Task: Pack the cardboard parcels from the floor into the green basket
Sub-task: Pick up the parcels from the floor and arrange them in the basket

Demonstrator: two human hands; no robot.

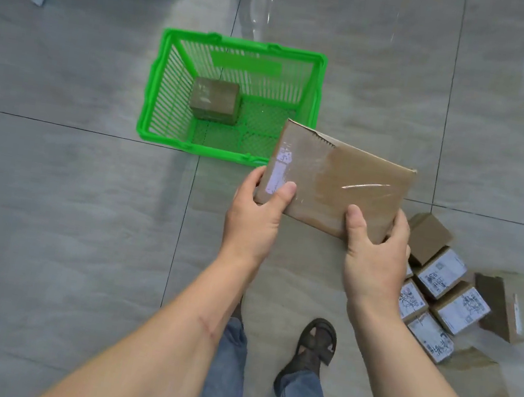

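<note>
Head view | flat parcel (337, 182) held above basket (226, 155) near rim | left hand (257, 211), right hand (376, 253) each grip a near corner | looks light, stiff; tape likely slick, edge hold suits

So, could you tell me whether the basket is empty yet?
No: one small parcel sits inside the basket.

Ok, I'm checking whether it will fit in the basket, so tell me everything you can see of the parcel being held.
The flat cardboard parcel is brown, sealed with glossy clear tape, with a torn white label near its left edge. It is held tilted above the floor, overlapping the green basket's near right corner. The left hand and right hand grip its near edge, thumbs on top.
</note>
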